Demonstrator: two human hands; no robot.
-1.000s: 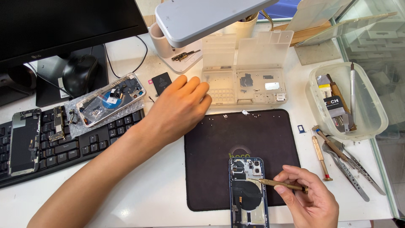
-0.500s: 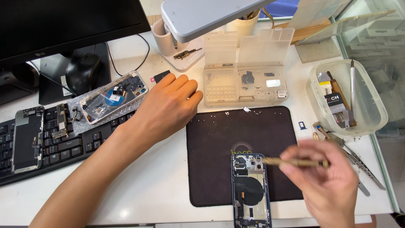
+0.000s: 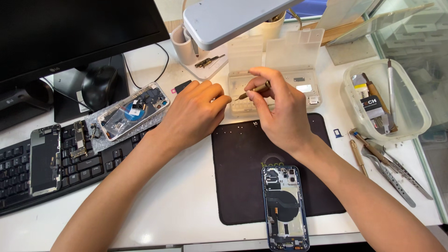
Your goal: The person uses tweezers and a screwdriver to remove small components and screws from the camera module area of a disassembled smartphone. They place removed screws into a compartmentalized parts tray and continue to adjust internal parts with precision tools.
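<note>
Holding a thin screwdriver (image 3: 254, 89) pinched between thumb and fingertips, the right hand (image 3: 275, 112) hovered just past the far edge of the black mat (image 3: 242, 186), its tip pointing left over the clear parts tray (image 3: 298, 70). The left hand (image 3: 193, 114) rested loosely curled, holding nothing, off the mat's far left corner, knuckles almost meeting the screwdriver tip. An opened blue phone (image 3: 283, 207) lay on the mat's near edge, back removed, insides showing. Left of the mat: a second opened phone (image 3: 133, 109) on bubble wrap, and a keyboard (image 3: 18, 186) carrying phone parts. Right of the mat: a plastic tub (image 3: 410, 121) of tools, and loose tweezers (image 3: 389, 170) beside it.
</note>
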